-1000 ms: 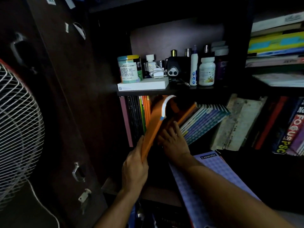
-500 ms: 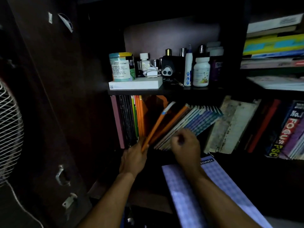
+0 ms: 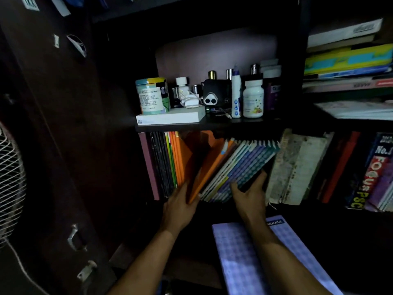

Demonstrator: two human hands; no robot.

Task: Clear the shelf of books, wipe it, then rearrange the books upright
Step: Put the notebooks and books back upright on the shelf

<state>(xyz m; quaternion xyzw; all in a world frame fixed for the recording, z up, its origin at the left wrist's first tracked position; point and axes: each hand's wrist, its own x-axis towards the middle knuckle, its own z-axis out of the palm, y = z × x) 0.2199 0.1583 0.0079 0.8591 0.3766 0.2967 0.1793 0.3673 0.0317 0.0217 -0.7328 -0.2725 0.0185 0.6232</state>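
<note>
In the dark shelf compartment, a row of thin upright books [image 3: 168, 162] stands at the left. An orange book [image 3: 209, 169] leans right against a slanted stack of blue and teal notebooks [image 3: 244, 167]. My left hand [image 3: 180, 205] grips the orange book's lower edge, thumb on its left side. My right hand [image 3: 251, 192] holds the lower right end of the slanted notebook stack, fingers curled under it. A blue checked notebook [image 3: 255, 256] lies flat below, partly under my right forearm.
The upper shelf [image 3: 234, 122] carries a tin, bottles, a white box and a black adapter. Thick worn books [image 3: 297, 167] and colourful books fill the right compartment. The dark cupboard door [image 3: 63, 145] stands open at left, beside a white fan grille [image 3: 10, 184].
The orange book has settled against the slanted notebooks. My right hand has moved right and up from a loose fist to take hold of the stack's lower right end.
</note>
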